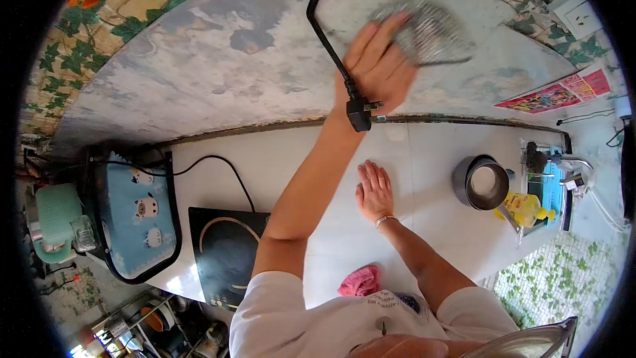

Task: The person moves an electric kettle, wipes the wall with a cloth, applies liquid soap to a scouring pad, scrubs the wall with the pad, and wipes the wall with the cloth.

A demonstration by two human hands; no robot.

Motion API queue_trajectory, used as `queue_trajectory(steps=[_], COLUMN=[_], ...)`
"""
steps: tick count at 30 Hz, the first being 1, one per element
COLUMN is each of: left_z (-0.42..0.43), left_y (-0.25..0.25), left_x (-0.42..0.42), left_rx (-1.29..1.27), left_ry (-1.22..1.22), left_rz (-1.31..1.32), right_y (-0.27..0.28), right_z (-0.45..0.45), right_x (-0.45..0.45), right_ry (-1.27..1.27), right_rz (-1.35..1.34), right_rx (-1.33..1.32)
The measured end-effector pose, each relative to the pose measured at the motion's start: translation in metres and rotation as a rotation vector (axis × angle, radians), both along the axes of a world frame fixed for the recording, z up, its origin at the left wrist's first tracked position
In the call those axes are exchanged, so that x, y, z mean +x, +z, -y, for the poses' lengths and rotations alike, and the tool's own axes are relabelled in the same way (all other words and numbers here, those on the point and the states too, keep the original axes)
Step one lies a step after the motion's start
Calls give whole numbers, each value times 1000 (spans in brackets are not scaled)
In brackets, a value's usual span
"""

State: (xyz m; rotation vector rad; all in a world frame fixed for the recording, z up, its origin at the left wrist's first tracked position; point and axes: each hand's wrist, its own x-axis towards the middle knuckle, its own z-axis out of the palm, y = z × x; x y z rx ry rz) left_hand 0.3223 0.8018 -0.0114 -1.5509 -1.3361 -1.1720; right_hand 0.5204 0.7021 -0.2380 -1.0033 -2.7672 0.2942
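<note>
A person's two bare arms reach up from the bottom of the frame over a white counter (pixel 430 245). At upper centre, the left hand (pixel 387 79) lies against a mottled grey wall panel (pixel 199 59), its fingers over the left edge of a crumpled, silvery-grey wad (pixel 434 33); blur hides whether they pinch it or only press it. A black cable (pixel 318 20) hangs from the top edge, its plug (pixel 360 118) in front of the left wrist. The right hand (pixel 375 195), near the centre, rests palm down on the counter, fingers extended, gripping nothing. A dark pot (pixel 461 182) and a yellow bottle (pixel 525 209) stand at right; a black cooktop (pixel 228 258) lies at lower left, a pink cloth (pixel 361 281) at lower centre
</note>
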Motion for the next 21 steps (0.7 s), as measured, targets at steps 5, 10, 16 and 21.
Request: queue_trajectory(steps=[5, 10, 16, 21], left_z=[-20, 29, 147, 128], left_y=[-3, -175, -195, -181], left_x=[17, -17, -116, -77], left_rx=[-30, -613, -933, -807], left_ry=[-12, -303, 316, 264], left_rz=[-81, 741, -329, -2], right_y=[2, 2, 0, -1], right_z=[0, -2, -3, -2], right_x=[-2, 0, 0, -3], right_ry=[-16, -18, -11, 6], right_rz=[-10, -20, -44, -41], right_rx=[-23, -49, -69, -40])
